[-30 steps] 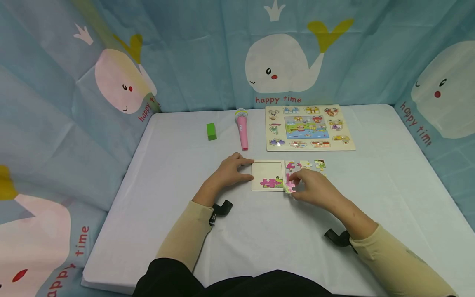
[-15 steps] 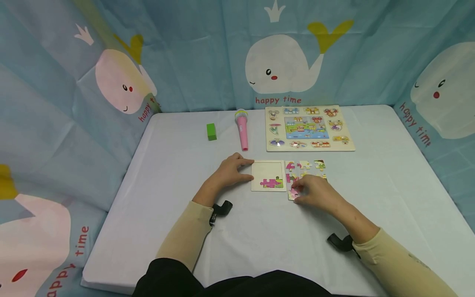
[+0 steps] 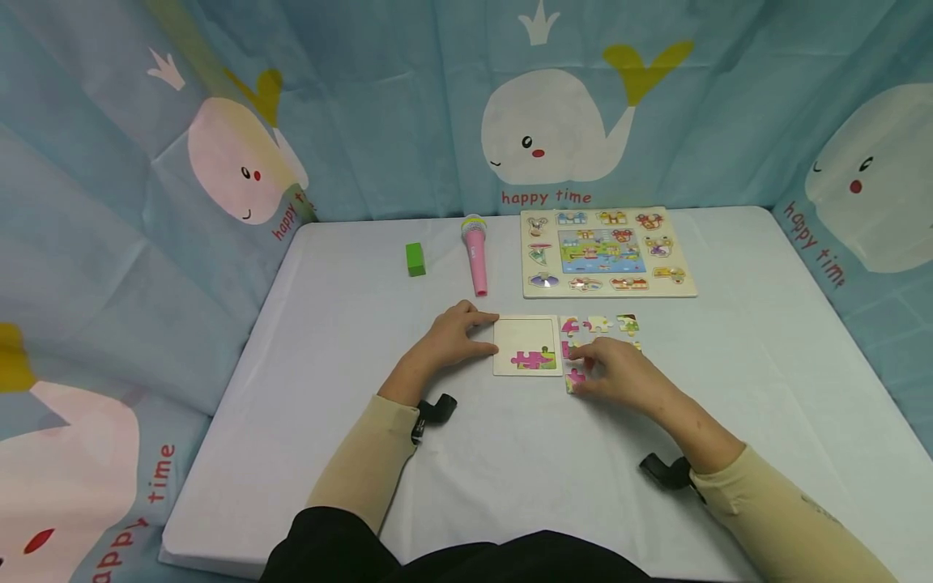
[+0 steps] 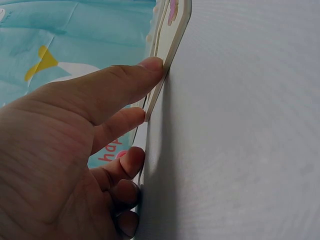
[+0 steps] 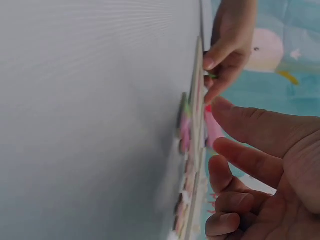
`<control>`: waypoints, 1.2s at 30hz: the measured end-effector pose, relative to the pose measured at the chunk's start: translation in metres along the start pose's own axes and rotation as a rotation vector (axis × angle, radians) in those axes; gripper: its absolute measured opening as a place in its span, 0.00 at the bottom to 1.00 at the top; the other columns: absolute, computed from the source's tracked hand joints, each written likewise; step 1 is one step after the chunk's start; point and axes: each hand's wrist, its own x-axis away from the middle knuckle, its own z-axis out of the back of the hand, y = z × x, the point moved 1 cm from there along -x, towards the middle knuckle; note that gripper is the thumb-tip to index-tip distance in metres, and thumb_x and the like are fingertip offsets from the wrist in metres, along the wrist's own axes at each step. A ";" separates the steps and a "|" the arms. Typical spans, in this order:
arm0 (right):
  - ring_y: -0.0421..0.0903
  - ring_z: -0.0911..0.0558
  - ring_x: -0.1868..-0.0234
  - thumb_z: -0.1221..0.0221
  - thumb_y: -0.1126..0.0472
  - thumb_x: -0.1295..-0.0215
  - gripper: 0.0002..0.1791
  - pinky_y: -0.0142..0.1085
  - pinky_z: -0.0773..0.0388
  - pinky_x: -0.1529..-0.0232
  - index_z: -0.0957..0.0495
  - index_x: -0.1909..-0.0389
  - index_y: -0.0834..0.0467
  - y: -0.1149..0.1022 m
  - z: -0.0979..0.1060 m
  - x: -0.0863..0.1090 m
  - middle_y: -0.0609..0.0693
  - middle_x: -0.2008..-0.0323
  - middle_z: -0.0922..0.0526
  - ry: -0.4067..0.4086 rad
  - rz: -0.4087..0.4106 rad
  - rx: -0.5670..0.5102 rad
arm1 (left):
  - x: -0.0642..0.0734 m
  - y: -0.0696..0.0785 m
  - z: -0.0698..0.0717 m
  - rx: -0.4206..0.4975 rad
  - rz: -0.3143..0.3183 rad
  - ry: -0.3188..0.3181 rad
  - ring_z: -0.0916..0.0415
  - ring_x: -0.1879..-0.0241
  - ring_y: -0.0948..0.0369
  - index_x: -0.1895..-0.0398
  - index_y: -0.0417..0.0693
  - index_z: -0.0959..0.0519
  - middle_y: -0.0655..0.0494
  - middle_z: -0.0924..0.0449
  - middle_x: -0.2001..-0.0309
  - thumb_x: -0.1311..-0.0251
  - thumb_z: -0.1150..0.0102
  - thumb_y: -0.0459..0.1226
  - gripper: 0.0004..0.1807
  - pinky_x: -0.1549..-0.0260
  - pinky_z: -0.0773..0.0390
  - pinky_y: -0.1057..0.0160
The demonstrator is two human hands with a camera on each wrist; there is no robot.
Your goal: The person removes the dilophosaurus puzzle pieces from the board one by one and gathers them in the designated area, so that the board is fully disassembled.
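Note:
In the head view, a square wooden puzzle tray (image 3: 523, 334) lies on the table with a few joined pink and green pieces (image 3: 534, 358) in its lower right part. My left hand (image 3: 457, 334) touches the tray's left edge with straight thumb and index finger; the left wrist view shows both fingertips at the tray's edge (image 4: 167, 67). Just right of the tray, a pink and green jigsaw piece (image 3: 573, 377) lies on the cloth. My right hand (image 3: 619, 371) hovers at this piece, thumb and index finger parted with nothing between them, and partly hides the loose pieces behind.
More loose jigsaw pieces (image 3: 599, 323) lie in rows right of the tray. Farther back are a larger wooden peg puzzle board (image 3: 535, 283), a pink toy microphone (image 3: 477, 261) and a green block (image 3: 415, 259). A whale-printed curtain (image 3: 408, 146) hangs behind the table.
My right hand has moved the jigsaw piece from the tray's right edge slightly right and toward me, set it down and let go. The left hand has stayed still.

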 end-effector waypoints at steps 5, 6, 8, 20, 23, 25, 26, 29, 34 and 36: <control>0.50 0.23 0.61 0.23 0.60 0.46 0.23 0.44 0.27 0.59 0.14 0.48 0.61 -0.010 0.002 -0.008 0.48 0.65 0.19 0.013 0.015 -0.005 | 0.000 -0.001 0.000 0.004 -0.001 0.001 0.34 0.57 0.58 0.31 0.59 0.22 0.56 0.29 0.54 0.43 0.25 0.53 0.35 0.61 0.32 0.61; 0.50 0.22 0.61 0.23 0.60 0.45 0.23 0.44 0.26 0.58 0.14 0.48 0.61 -0.012 0.002 -0.011 0.48 0.65 0.18 0.012 0.017 0.000 | 0.000 -0.001 -0.001 0.004 -0.002 0.002 0.34 0.57 0.58 0.31 0.59 0.22 0.56 0.29 0.55 0.43 0.25 0.53 0.35 0.61 0.32 0.61; 0.50 0.22 0.61 0.24 0.59 0.44 0.23 0.46 0.26 0.57 0.14 0.48 0.61 -0.015 0.001 -0.015 0.48 0.64 0.18 0.011 0.025 0.003 | -0.001 -0.002 -0.001 0.004 -0.006 0.003 0.34 0.57 0.58 0.31 0.59 0.21 0.56 0.29 0.55 0.44 0.25 0.53 0.35 0.61 0.32 0.61; 0.46 0.23 0.64 0.26 0.59 0.40 0.19 0.42 0.25 0.60 0.13 0.51 0.65 -0.031 -0.012 -0.052 0.49 0.67 0.17 -0.052 0.040 -0.026 | -0.002 -0.004 -0.002 0.006 -0.009 0.005 0.33 0.57 0.58 0.32 0.59 0.21 0.56 0.28 0.53 0.43 0.25 0.53 0.34 0.60 0.31 0.60; 0.46 0.24 0.65 0.26 0.58 0.40 0.20 0.41 0.25 0.60 0.13 0.50 0.65 -0.033 -0.018 -0.059 0.49 0.66 0.16 -0.079 -0.008 -0.019 | -0.001 -0.004 -0.002 0.009 -0.010 0.005 0.33 0.57 0.58 0.32 0.59 0.21 0.56 0.28 0.53 0.43 0.25 0.53 0.34 0.60 0.31 0.60; 0.46 0.23 0.63 0.26 0.58 0.40 0.21 0.41 0.25 0.59 0.13 0.49 0.65 -0.034 -0.022 -0.062 0.51 0.63 0.14 -0.098 -0.045 -0.016 | -0.001 -0.004 -0.002 0.014 -0.011 0.005 0.33 0.57 0.58 0.32 0.59 0.21 0.57 0.29 0.54 0.43 0.25 0.53 0.34 0.60 0.31 0.60; 0.47 0.21 0.61 0.27 0.58 0.40 0.21 0.42 0.24 0.58 0.13 0.49 0.66 -0.035 -0.023 -0.063 0.53 0.60 0.13 -0.106 -0.064 -0.017 | -0.001 -0.004 -0.002 0.015 -0.014 0.005 0.33 0.57 0.58 0.32 0.59 0.21 0.57 0.29 0.54 0.43 0.25 0.53 0.34 0.60 0.31 0.60; 0.48 0.17 0.55 0.27 0.59 0.39 0.19 0.44 0.21 0.54 0.13 0.50 0.65 -0.037 -0.026 -0.063 0.55 0.55 0.12 -0.115 -0.110 -0.024 | -0.001 -0.004 -0.001 0.020 -0.020 0.004 0.33 0.57 0.58 0.32 0.59 0.21 0.57 0.29 0.54 0.43 0.26 0.53 0.35 0.60 0.31 0.60; 0.47 0.17 0.60 0.27 0.61 0.39 0.15 0.42 0.20 0.57 0.11 0.54 0.64 -0.037 -0.030 -0.063 0.52 0.61 0.11 -0.086 -0.121 -0.016 | -0.001 -0.003 0.000 0.021 -0.025 0.005 0.33 0.57 0.58 0.31 0.59 0.21 0.56 0.29 0.53 0.43 0.26 0.53 0.35 0.60 0.31 0.60; 0.46 0.20 0.64 0.27 0.61 0.40 0.14 0.41 0.22 0.60 0.11 0.56 0.63 -0.037 -0.030 -0.063 0.50 0.66 0.14 -0.074 -0.117 -0.012 | -0.001 -0.002 0.000 0.020 -0.024 0.005 0.33 0.57 0.58 0.31 0.59 0.21 0.56 0.29 0.53 0.43 0.26 0.53 0.35 0.60 0.31 0.60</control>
